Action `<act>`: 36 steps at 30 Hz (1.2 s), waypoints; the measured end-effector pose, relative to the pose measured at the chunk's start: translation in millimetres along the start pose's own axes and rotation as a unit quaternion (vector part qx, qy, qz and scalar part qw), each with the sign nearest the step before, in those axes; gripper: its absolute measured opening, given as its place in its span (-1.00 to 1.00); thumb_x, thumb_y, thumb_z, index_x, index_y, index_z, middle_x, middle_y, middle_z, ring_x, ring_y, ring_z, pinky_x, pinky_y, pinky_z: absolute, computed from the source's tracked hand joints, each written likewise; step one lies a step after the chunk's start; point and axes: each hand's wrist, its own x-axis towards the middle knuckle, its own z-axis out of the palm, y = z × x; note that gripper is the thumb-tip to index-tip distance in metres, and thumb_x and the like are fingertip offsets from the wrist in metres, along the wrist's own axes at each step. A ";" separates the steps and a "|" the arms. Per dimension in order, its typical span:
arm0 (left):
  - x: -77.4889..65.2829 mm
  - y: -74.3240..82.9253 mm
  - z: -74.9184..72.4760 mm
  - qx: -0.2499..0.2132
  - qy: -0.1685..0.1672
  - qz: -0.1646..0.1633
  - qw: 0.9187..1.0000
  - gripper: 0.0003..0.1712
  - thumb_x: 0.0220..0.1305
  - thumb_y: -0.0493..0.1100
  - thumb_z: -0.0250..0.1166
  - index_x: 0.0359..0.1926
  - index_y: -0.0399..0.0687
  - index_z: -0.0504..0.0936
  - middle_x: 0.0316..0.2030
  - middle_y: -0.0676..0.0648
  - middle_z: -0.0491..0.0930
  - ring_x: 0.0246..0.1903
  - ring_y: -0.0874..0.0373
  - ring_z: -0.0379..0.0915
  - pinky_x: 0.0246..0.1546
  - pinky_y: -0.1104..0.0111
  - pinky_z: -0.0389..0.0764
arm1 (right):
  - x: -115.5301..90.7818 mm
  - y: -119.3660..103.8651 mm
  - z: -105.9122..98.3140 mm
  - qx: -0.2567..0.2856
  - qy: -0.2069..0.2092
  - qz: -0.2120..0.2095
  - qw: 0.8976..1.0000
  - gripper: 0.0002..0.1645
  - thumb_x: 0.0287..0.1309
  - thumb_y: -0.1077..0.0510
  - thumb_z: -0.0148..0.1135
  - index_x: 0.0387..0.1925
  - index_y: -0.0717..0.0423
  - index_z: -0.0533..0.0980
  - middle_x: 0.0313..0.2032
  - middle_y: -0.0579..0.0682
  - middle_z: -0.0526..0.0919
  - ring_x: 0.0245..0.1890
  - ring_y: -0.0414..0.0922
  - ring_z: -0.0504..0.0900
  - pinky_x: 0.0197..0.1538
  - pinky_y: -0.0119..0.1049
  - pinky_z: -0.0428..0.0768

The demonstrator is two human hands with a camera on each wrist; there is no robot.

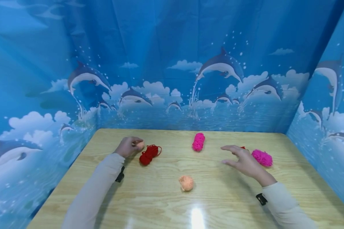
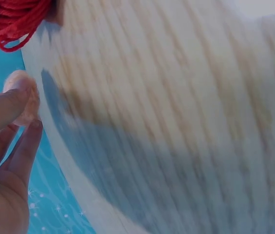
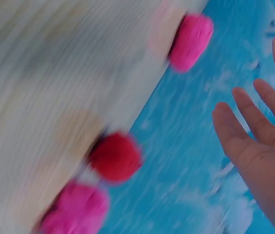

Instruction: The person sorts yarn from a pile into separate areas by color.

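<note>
My left hand (image 1: 129, 146) pinches a small peach ball of yarn (image 2: 30, 109) between thumb and fingers at the table's left side. Just right of it lies a dark red yarn skein (image 1: 149, 155) with a loose loop. My right hand (image 1: 243, 160) hovers over the right part of the table, fingers spread and holding nothing. Partly hidden behind it is a red yarn ball (image 3: 115, 157). Beside that lies a bright pink yarn skein (image 1: 262, 158).
Another pink yarn skein (image 1: 198, 142) lies near the back middle of the wooden table (image 1: 160, 203). A second peach yarn ball (image 1: 186, 183) sits closer to the front. A blue dolphin-print curtain (image 1: 160, 117) stands along the table's back and sides.
</note>
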 end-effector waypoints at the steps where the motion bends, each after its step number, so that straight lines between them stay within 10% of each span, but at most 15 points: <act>1: -0.6 0.1 -0.1 -0.002 0.004 0.001 1.000 -0.57 0.18 -0.36 0.33 0.10 -0.35 0.58 0.07 -0.33 0.55 -0.03 -0.20 0.55 -0.07 0.07 0.61 | -2.7 6.2 -5.1 -0.011 0.009 0.005 1.000 -0.38 0.12 0.02 0.36 0.19 0.16 0.48 0.17 0.20 0.51 0.12 0.19 0.50 0.06 0.12 0.53; 18: -8.0 -4.4 -7.0 -0.038 0.038 0.005 0.999 -0.56 0.20 -0.36 0.31 0.12 -0.38 0.55 0.11 -0.33 0.52 0.02 -0.21 0.52 -0.06 0.09 0.62 | -41.8 93.9 -45.3 -0.075 0.042 0.113 0.990 -0.31 0.13 0.04 0.36 0.15 0.42 0.41 0.12 0.50 0.41 0.10 0.45 0.35 0.05 0.35 0.36; 36: -15.0 4.6 -17.7 -0.056 0.063 -0.001 0.996 -0.54 0.16 -0.36 0.34 0.11 -0.35 0.56 0.10 -0.32 0.53 0.06 -0.20 0.50 -0.07 0.13 0.63 | -39.4 116.0 -48.2 -0.109 0.010 0.172 0.979 -0.47 0.09 0.23 0.33 0.05 0.47 0.47 0.00 0.56 0.46 -0.05 0.45 0.45 -0.06 0.26 0.47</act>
